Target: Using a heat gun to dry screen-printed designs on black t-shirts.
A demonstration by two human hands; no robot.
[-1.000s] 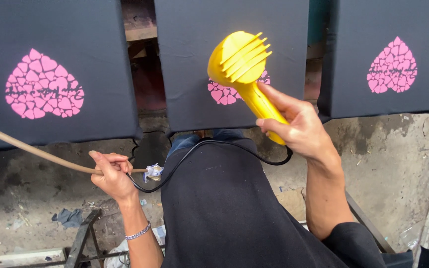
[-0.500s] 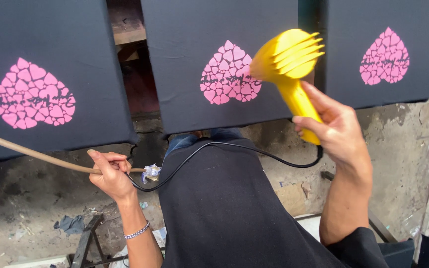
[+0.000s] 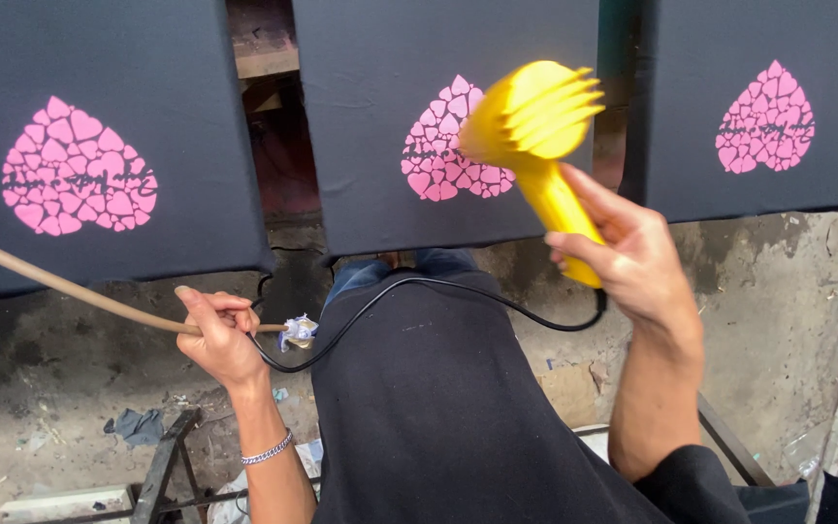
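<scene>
Yellow heat gun [image 3: 540, 136] is held by its handle in the right hand [image 3: 632, 257], whose grip is closed around the lower handle with the thumb laid along it. Its long axis runs from that hand up and to the left, so the ribbed head is carried over the right edge of the middle pink heart print [image 3: 443, 146] on the middle black fabric panel [image 3: 390, 126]. The right hand is by far the nearer to this print. A black power cord [image 3: 438, 289] is seen leaving the handle base, sagging across the person's dark shirt [image 3: 438, 417] and rising to the left hand [image 3: 220, 335]. That hand's grip is closed on the cord and on a tan hose [image 3: 60, 286], which slants away up and to the left; a pale wrapped joint [image 3: 298, 332] sits just beside the fingers. A second printed panel [image 3: 80, 146] lies to the left and a third [image 3: 768, 107] to the right, each apart from the middle one by a gap. Nothing is seen between the gun's head and the middle print. A concrete floor [image 3: 778, 320] shows below.
</scene>
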